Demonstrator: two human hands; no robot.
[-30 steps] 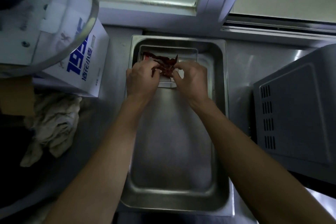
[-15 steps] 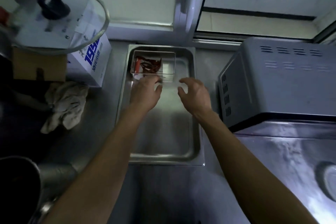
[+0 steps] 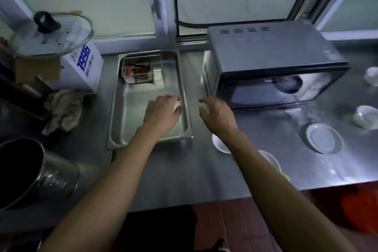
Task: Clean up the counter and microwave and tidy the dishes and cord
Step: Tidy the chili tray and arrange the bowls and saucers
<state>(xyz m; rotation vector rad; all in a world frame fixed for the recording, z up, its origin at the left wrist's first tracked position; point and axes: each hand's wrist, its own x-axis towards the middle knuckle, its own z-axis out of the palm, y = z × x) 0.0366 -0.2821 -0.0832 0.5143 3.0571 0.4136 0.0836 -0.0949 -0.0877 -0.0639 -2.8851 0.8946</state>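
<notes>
Hands out over the steel bench (image 3: 163,170), both empty, fingers loosely spread and holding nothing. Left hand (image 3: 161,112) hovers above the near right part of the steel tray (image 3: 114,125), fingertips over its right rim. Right hand (image 3: 216,114) hangs just beside that tray, over bare bench between the tray and the microwave (image 3: 272,63), fingers splayed and slightly curled. At the tray's far end sits a small clear container (image 3: 143,69) with red scraps inside, well ahead of the left hand and apart from it. Microwave stands to the right of the right hand, its dark door facing the near edge of the bench. Under the right forearm, a white bowl (image 3: 219,145) peeks out, and a second pale dish (image 3: 270,161) lies just nearer, both partly hidden by the arm. Farther right, a white plate (image 3: 323,139) lies flat, with a white cup (image 3: 364,116) beyond it and another white piece (image 3: 371,74) near the frame edge. Black cord (image 3: 190,24) runs along the window sill behind the microwave. On the left, a crumpled rag (image 3: 63,110), a white box with blue print (image 3: 83,67), a glass lid (image 3: 51,37) on top, and a metal pot (image 3: 30,172) at the near corner.
</notes>
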